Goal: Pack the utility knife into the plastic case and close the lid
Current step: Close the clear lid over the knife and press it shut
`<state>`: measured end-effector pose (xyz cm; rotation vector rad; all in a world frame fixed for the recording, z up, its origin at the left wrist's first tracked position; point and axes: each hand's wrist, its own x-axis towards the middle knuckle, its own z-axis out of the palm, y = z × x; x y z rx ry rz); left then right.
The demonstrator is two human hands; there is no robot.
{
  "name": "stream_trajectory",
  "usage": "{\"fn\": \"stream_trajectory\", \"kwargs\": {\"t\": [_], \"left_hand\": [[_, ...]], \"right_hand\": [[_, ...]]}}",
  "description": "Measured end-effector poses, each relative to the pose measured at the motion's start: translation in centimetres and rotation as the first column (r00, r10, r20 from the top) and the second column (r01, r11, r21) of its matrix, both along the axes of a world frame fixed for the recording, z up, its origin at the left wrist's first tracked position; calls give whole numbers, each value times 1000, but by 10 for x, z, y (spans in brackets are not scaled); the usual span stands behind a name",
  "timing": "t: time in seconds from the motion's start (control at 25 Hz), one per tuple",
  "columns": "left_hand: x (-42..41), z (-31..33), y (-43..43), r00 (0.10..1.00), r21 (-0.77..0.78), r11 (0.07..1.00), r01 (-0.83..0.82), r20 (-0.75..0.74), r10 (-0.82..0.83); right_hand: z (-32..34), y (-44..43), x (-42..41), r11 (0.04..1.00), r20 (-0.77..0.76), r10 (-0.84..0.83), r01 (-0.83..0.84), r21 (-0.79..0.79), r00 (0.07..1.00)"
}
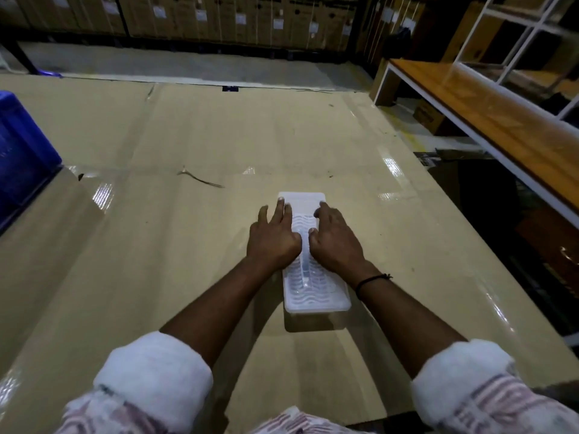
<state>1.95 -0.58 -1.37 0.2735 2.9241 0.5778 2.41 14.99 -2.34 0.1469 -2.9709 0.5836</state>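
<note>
From the head view I look down on a long white plastic case (315, 270) lying lengthwise away from me on the cardboard-covered worktop (156, 214), with its lid (316, 296) down over it. My left hand (273, 236) lies flat and spread on the left half of the lid, fingers (279, 208) stretched towards the far end, gripping nothing. My right hand (336, 238) lies palm down on the right half, its fingers bent at the far right corner; it presses rather than clasps. The two thumbs nearly meet over the middle of the lid. Through the translucent, wavy-ribbed top I make out a pale narrow shape running along the centre line, which may be the utility knife (305, 272) inside, though I cannot tell for certain. A dark cord bracelet (372, 280) circles my right wrist, and both sleeves (153, 380) are rolled back. A blue crate (22, 158) stands at the worktop's left edge, well apart from the case, and a wooden bench (501, 120) runs along the right.
</note>
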Motion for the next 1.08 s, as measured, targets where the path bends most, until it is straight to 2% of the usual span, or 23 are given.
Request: {"fn": "stream_trajectory", "kwargs": {"t": [0.12,0.2,0.36,0.68,0.84,0.96,1.08], "left_hand": [[-15,5,-3,999,-60,997,42,29,-40],[-22,5,-4,995,-85,993,79,74,-73],[-36,8,-6,985,-57,993,105,147,-95],[-44,8,-6,983,91,995,45,171,-61],[-37,3,-7,988,69,995,69,136,-78],[-26,0,-6,993,66,997,45,102,-51],[-1,-10,0,997,-44,997,63,-40,-65]], "right_hand": [[-1,2,-15,999,157,0,-5,32,988],[1,3,-21,998,192,-1,-12,61,981],[3,3,-26,999,204,-4,-3,35,979],[9,3,-37,1000,139,-8,5,19,990],[2,-3,-28,999,53,-50,50,2,997],[1,-6,-21,995,-131,-88,94,39,987],[2,-4,-10,994,-234,-101,109,23,967]]}}
